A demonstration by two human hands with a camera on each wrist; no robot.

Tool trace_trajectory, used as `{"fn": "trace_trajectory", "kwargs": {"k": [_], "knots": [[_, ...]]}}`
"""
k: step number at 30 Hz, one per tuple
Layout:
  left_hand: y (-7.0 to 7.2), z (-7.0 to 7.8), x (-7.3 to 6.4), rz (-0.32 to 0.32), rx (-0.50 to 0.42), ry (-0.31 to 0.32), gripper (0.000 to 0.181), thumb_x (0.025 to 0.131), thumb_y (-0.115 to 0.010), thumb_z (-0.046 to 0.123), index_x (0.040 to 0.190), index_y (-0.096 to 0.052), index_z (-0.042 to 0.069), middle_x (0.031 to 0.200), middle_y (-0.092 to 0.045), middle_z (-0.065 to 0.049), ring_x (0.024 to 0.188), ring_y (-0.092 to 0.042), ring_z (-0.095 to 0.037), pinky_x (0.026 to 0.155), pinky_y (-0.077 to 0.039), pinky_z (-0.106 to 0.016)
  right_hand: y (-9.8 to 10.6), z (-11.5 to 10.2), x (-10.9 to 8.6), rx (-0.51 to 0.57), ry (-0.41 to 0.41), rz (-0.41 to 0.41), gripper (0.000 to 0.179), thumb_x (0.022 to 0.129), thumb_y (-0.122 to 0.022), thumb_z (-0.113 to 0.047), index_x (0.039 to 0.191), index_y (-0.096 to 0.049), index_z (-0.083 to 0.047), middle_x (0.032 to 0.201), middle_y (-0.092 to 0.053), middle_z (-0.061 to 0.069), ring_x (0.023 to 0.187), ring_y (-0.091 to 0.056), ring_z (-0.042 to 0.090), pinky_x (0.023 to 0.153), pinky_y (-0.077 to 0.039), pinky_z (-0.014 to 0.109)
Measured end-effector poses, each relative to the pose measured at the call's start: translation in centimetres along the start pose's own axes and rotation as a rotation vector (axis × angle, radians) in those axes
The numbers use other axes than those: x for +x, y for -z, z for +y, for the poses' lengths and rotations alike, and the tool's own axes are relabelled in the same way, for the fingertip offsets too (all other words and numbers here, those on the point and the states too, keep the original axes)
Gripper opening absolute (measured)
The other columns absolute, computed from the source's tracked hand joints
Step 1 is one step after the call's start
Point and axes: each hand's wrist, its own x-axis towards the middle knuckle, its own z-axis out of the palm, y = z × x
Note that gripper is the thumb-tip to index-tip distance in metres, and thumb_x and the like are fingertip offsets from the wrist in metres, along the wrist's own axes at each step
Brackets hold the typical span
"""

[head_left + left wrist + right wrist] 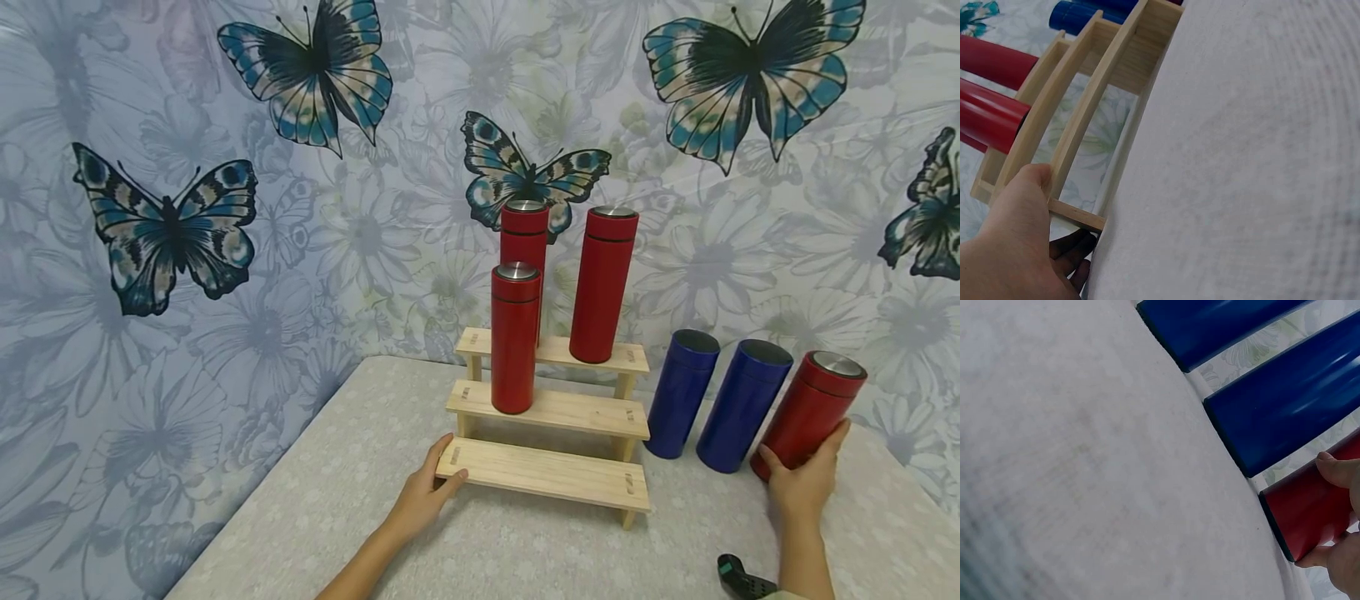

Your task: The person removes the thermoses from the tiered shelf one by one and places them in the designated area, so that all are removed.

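Observation:
My left hand [423,497] grips the left end of the lowest step of a three-step wooden display stand [547,475]. In the left wrist view its thumb [1036,174] lies against the step, with other fingers beneath. My right hand [806,479] holds a red thermos bottle [810,408] low on its body, at the far right. The right wrist view shows this bottle's base [1300,525] at the tabletop. One red bottle [514,350] stands on the middle step. Two more, a left one [522,237] partly hidden and a right one [602,292], stand on the top step.
Two blue bottles, one nearer the stand [681,396] and one beside the red bottle [742,408], stand on the cloth-covered table [300,500]. A black object [738,577] lies by my right forearm. Behind is a butterfly-patterned cloth [420,208].

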Motion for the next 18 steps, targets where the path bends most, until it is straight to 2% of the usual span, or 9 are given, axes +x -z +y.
{"fn": "trace_trajectory", "kwargs": {"k": [8, 18], "knots": [[0.0, -0.1, -0.1, -0.006, 0.005, -0.005, 0.070, 0.094, -0.050, 0.041, 0.147, -0.016, 0.009, 0.138, -0.035, -0.029, 0.114, -0.049, -0.040, 0.088, -0.046, -0.046, 0.0, 0.4, 0.5, 0.000, -0.007, -0.020, 0.105, 0.078, -0.067, 0.000, 0.149, 0.007, -0.024, 0.146, -0.023, 0.024, 0.133, -0.023, 0.038, 0.110, -0.014, 0.044], [-0.1, 0.2, -0.1, 0.003, -0.013, 0.010, 0.068, 0.093, -0.053, 0.041, 0.146, -0.019, 0.016, 0.137, -0.038, -0.027, 0.114, -0.050, -0.037, 0.088, -0.046, -0.047, 0.2, 1.3, 1.0, -0.003, 0.017, 0.006, 0.102, 0.079, -0.067, -0.002, 0.149, 0.004, -0.019, 0.143, -0.027, 0.028, 0.130, -0.026, 0.042, 0.109, -0.016, 0.046]]}}
